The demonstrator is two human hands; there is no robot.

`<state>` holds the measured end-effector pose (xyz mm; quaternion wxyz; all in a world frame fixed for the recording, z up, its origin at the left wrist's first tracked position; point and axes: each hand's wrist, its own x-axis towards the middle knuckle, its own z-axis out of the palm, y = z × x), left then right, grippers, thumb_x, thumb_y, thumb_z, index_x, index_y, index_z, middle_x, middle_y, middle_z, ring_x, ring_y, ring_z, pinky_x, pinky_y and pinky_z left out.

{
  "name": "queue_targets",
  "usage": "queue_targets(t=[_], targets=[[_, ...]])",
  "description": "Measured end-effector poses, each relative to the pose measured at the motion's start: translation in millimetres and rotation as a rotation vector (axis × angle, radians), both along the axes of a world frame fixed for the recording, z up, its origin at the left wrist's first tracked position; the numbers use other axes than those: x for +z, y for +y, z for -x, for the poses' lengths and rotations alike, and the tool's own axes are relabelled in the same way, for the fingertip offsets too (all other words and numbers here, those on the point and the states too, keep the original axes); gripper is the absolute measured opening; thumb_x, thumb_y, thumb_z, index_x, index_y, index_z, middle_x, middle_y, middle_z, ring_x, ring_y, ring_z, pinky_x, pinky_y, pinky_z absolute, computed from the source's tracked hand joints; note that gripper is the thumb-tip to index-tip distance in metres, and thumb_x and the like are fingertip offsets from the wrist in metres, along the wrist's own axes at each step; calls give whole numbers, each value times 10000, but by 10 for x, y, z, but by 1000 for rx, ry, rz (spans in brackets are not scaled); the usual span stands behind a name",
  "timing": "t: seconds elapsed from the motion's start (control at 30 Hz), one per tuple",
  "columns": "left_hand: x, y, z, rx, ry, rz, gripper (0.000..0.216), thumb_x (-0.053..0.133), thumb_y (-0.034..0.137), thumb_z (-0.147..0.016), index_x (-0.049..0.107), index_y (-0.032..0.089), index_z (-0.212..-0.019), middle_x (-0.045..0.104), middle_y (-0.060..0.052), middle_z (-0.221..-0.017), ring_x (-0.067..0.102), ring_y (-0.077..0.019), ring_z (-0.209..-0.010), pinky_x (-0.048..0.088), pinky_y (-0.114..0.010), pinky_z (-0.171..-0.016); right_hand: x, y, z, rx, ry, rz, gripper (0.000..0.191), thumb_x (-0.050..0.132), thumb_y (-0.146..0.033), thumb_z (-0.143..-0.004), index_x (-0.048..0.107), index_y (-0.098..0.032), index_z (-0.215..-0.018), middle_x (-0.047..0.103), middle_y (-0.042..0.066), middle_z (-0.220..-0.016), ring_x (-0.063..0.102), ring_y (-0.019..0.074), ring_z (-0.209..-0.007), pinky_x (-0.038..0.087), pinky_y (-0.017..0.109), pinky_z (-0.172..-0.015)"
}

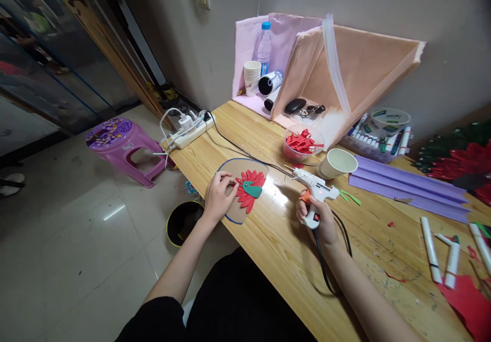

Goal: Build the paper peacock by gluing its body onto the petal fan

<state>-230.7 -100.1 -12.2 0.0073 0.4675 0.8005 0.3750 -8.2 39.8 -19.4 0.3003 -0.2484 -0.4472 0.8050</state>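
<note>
My right hand is wrapped round a white hot glue gun, its fingers by the orange trigger. The nozzle points away to the upper left, over the table. My left hand rests on a brown cardboard piece edged in blue. Its curled thumb and fingers come together at the left side of a fan of red petals; whatever is between them is hidden. A green bird-shaped piece, with a small eye, lies over the petals. Behind the cardboard, a clear bowl holds more red pieces.
A paper cup stands just behind the glue gun. Folded purple paper, white markers and red paper lie to the right. A power strip sits at the far left table edge. The gun's black cord loops beneath my right forearm.
</note>
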Motion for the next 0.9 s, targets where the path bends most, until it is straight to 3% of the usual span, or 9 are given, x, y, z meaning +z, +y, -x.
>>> queue_targets(t=[0.43, 0.67, 0.9], targets=[[-27, -12, 10, -4, -132, -131, 105, 527, 249, -862, 613, 188, -853, 538, -68, -1001, 561, -177, -963, 483, -335, -865, 41, -2, 1, 0, 10, 15, 176, 480, -331, -857, 573, -182, -877, 454, -32, -547, 405, 85, -444, 356, 199, -408], [-36, -81, -22, -22, -26, -163, 262, 434, 220, -908, 694, 190, -898, 578, -72, -994, 559, -172, -951, 463, -335, -848, 30, -4, -12, -4, -1, 11, 175, 481, -327, -856, 574, -181, -884, 457, -29, -558, 410, 88, -461, 362, 205, -420], [-71, -100, -28, -56, 23, -160, 288, 431, 212, -911, 718, 206, -946, 610, -73, -1022, 556, -173, -941, 466, -335, -829, 26, 7, -17, 2, -15, -3, 177, 472, -321, -863, 578, -182, -888, 459, -29, -553, 414, 93, -458, 356, 218, -425]])
